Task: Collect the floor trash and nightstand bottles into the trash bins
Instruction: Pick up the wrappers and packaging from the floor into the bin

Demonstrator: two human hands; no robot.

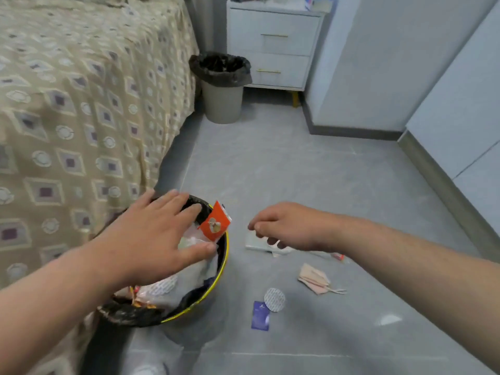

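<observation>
While the near bin (224,262) was heaped under the spread left hand (151,234), scraps (315,278) were left by the slack, empty right hand (286,226).

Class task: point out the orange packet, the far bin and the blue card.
Orange packet (215,224): head view, middle of its printed face.
Far bin (221,104): head view, its beige wall.
Blue card (260,316): head view, its middle.

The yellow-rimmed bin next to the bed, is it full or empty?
Nearly full. Wrappers are heaped up to the rim of the yellow-rimmed bin, and an orange packet pokes above it.
</observation>
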